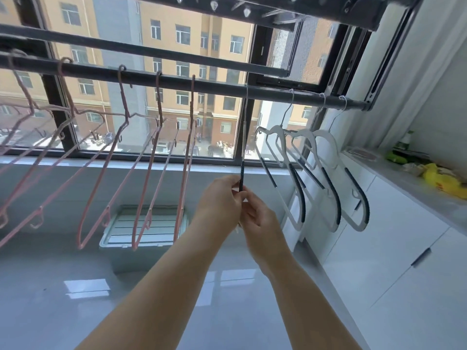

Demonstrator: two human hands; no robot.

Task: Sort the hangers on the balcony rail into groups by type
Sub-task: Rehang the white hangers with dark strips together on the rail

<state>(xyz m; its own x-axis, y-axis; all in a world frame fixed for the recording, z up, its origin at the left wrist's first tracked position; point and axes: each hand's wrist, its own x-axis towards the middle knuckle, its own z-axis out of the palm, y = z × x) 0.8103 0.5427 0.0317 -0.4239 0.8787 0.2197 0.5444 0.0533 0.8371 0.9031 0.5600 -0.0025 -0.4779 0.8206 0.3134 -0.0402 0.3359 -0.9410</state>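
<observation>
Sorting looks nearly done: pink hangers (pixel 159 102) hang together along the left of the rail (pixel 222 87), and three white hangers (pixel 328 140) bunch at its right. Between the groups the last hanger (pixel 241 173) hangs edge-on from the rail. The left hand (pixel 219 195) and right hand (pixel 260 218) both pinch its lower end, and it likely still needs sliding right.

Pink wire hangers (pixel 121 137) hang along the left of the dark metal rail (pixel 177 80). Three white plastic hangers (pixel 326 173) with black ribbed grips hang at its right end. Between the groups, the left hand (pixel 219 198) and right hand (pixel 260 218) pinch the black ribbed edge of a fourth white hanger (pixel 243 147), seen edge-on.
</observation>
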